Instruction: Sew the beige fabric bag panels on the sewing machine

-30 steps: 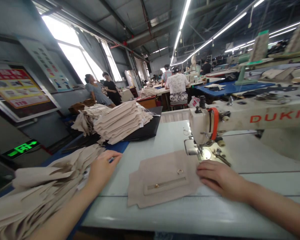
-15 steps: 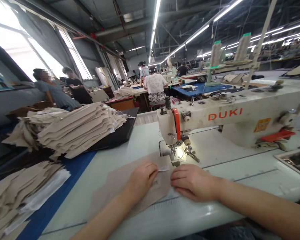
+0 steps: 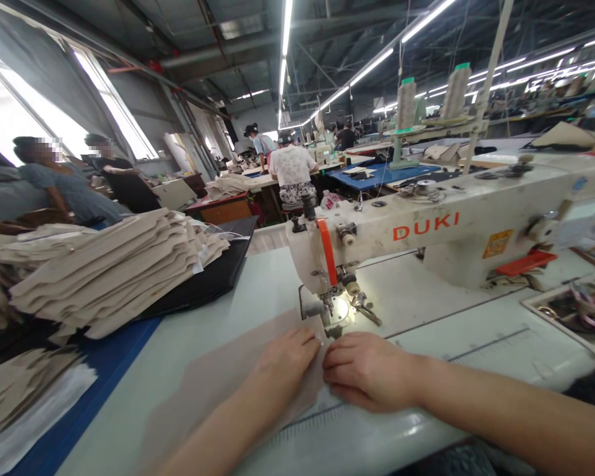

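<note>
A flat beige fabric piece [image 3: 203, 380] lies on the pale table in front of the sewing machine [image 3: 426, 228]. My left hand [image 3: 287, 360] rests over its right part, fingers drawn together and closed at the edge near the needle plate. Close beside it, my right hand [image 3: 369, 370] has curled fingers closed on the fabric's right edge. The fingertips of both hands almost meet just in front of the presser foot [image 3: 331, 304]. What sits under the left fingertips is mostly hidden.
Stacked beige fabric pieces [image 3: 104, 271] lie on a black sheet at left, with a lower pile [image 3: 24, 390] nearer me. A tray of small parts [image 3: 575, 307] sits at right. Thread cones [image 3: 405, 106] stand behind the machine. Other people work or stand farther back.
The left hand has slid toward the right hand, and the small white strip seen by its fingertips is now mostly covered. The view has turned slightly right.
</note>
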`<action>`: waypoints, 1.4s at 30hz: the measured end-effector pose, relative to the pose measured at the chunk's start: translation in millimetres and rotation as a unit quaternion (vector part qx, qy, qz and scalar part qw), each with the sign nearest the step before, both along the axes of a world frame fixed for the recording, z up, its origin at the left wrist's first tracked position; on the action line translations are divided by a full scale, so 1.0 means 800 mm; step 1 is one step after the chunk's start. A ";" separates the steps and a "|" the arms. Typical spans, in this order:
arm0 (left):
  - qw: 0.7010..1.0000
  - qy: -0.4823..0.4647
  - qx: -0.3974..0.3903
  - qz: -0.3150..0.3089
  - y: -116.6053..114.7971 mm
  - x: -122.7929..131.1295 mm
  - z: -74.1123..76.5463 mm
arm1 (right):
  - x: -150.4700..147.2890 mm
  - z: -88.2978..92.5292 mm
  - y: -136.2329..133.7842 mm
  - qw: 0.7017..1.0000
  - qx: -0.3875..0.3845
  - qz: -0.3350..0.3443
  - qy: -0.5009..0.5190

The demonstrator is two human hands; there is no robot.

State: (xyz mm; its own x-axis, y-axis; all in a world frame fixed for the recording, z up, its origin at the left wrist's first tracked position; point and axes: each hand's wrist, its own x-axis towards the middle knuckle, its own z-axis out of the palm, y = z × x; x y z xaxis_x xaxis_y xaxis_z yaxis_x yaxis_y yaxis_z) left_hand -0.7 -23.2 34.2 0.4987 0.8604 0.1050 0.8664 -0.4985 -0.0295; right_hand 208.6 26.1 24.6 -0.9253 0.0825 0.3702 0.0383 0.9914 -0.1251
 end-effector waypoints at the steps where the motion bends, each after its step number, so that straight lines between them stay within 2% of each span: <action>1: 1.000 -0.002 0.016 0.003 0.001 0.000 -0.004 | 0.000 0.000 0.000 1.000 0.001 -0.001 -0.003; 8: 0.987 -0.058 0.145 -0.042 0.002 0.001 -0.019 | 0.001 -0.003 -0.004 1.000 0.005 -0.008 -0.013; 17: 0.970 -0.092 0.218 -0.059 0.000 0.007 -0.028 | -0.001 -0.005 -0.004 1.000 0.002 -0.011 -0.024; 28: 0.978 -0.086 0.187 -0.045 -0.005 0.003 -0.036 | 0.000 -0.004 -0.005 1.000 -0.008 -0.013 -0.024; 33: 0.974 -0.092 0.200 -0.050 -0.004 0.002 -0.040 | 0.000 -0.003 -0.006 0.999 -0.013 -0.014 -0.029; 42: 0.975 -0.083 0.200 -0.047 -0.003 0.007 -0.034 | 0.001 -0.003 0.000 1.000 -0.015 -0.012 -0.008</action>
